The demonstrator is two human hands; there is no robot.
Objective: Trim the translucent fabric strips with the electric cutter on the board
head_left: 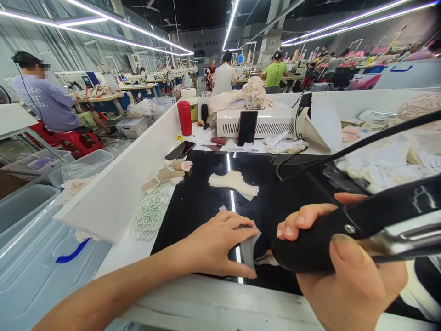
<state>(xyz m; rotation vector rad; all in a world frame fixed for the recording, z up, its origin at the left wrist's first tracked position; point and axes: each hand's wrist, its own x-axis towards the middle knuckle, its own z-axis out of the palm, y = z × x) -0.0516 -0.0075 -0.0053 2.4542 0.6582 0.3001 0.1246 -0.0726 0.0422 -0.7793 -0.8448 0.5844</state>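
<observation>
My left hand [220,243] lies with fingers stretched and spread, pressing a small grey piece of fabric [248,246] onto the glossy black work surface [193,216]. In my right hand [347,271] is a black-handled corded tool [303,250] with a metal lever along its side. Its narrow metal tip [267,259] points left and reaches the right edge of the grey fabric. Beyond my left hand lie cream fabric pieces [234,181], cut in a curved shape and stacked.
Pale elastic cords [150,214] lie heaped at the left beside beige fabric cutouts [167,174]. A phone [181,150] lies flat; another phone [247,128] leans against a white vented box [272,122]. A red bottle [185,118] stands near the left wall. The tool's black cord [365,140] runs right.
</observation>
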